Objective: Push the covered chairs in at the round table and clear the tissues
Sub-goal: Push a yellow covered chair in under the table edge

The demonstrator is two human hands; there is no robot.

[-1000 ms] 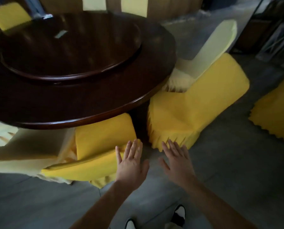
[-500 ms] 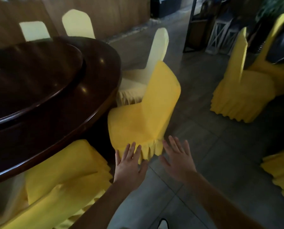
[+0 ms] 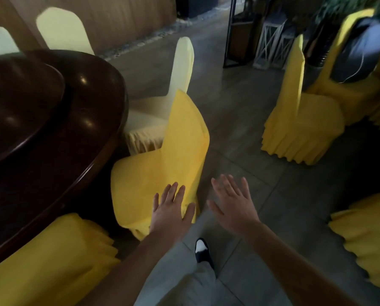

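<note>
A dark round wooden table with a raised turntable fills the left. A bright yellow covered chair stands at its edge, seat partly under the rim, back toward me. My left hand hovers open in front of that chair's lower skirt, fingers spread. My right hand is open over the grey floor just right of the chair, touching nothing. A pale cream covered chair stands beyond it at the table. Another yellow chair sits under the near table edge. No tissues are in view.
Two cream chair backs show behind the table. Yellow covered chairs stand apart at the right, one with a dark bag on it, and another yellow skirt at the right edge. My shoe is on the tiled floor.
The view has swung right along the table edge. Both open hands have come from the near yellow chair toward the one further along, which now looks closer.
</note>
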